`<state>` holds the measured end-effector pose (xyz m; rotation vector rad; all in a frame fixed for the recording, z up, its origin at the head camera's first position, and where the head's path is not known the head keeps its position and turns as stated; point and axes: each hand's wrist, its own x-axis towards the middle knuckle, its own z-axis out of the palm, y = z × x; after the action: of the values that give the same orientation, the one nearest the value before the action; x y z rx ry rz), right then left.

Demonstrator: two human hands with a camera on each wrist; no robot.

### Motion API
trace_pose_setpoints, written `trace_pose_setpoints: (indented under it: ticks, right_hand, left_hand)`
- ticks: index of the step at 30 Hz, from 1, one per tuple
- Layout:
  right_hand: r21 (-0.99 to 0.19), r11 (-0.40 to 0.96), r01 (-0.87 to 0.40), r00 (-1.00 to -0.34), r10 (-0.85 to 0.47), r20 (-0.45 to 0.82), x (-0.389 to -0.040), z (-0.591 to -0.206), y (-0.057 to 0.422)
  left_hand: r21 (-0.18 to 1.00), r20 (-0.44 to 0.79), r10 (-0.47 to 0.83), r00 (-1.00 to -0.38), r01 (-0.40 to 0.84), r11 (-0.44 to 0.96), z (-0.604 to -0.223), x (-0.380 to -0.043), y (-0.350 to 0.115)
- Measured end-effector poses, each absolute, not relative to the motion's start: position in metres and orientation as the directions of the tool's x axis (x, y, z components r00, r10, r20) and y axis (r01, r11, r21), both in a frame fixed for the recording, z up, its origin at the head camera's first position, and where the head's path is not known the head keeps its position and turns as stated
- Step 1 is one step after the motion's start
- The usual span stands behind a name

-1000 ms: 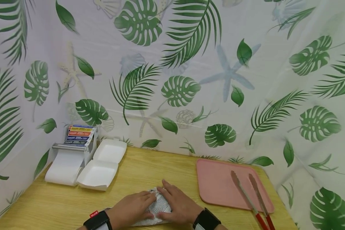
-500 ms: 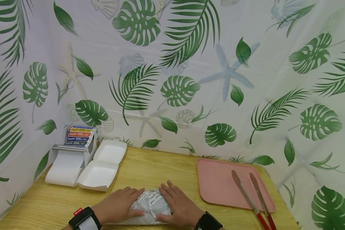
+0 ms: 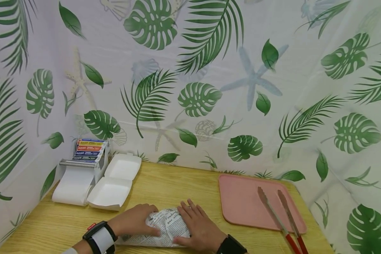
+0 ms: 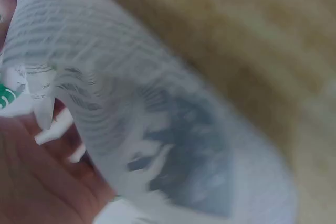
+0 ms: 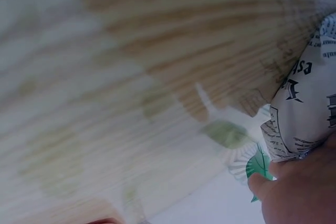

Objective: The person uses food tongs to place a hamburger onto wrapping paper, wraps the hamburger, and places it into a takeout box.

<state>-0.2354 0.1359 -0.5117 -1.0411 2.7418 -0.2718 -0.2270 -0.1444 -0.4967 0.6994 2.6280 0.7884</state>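
Observation:
A newsprint-patterned paper bundle lies on the table at the bottom middle of the head view. At its left part, my left hand grips the paper with fingers bent over the back and thumb at the front. Over the right end, my right hand rests with straight, spread fingers, its thumb along the front side. In the left wrist view the loose left end of the paper gapes like a sleeve beside the palm. The right wrist view shows the folded right end. What is wrapped inside is hidden.
A pink tray stands at right, with red-handled metal tongs across it. At left are an opened white foam box and a paper-roll dispenser with colourful boxes on top. A leaf-print curtain closes off the back.
My left hand has moved left from the bundle's middle, uncovering more printed paper, and its fingers now bend more. The right hand stays at the right end, its fingers spread slightly wider.

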Motion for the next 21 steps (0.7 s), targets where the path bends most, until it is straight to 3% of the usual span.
trace_pose_setpoints:
  ticks: [4,10,14,21]
  right_hand:
    - [-0.234,0.747,-0.622,-0.743,-0.657,-0.127,-0.234,-0.511,0.136]
    - [-0.229,0.748,-0.624,-0.744,-0.657,-0.12,-0.233,-0.512,0.135]
    - [-0.237,0.75,-0.617,-0.747,-0.654,-0.124,-0.232,-0.511,0.136]
    - [-0.229,0.766,-0.6,-0.762,-0.635,-0.127,-0.232,-0.513,0.134]
  left_hand:
    - [0.513,-0.16,0.563,-0.811,0.419,0.749,-0.491,-0.223,-0.135]
    - [0.342,0.001,0.5,-0.866,0.47,0.814,-0.504,-0.21,-0.122]
    - [0.273,0.062,0.486,-0.872,0.483,0.832,-0.51,-0.208,-0.117]
    - [0.182,0.167,0.553,-0.816,0.577,0.796,-0.517,-0.212,-0.121]
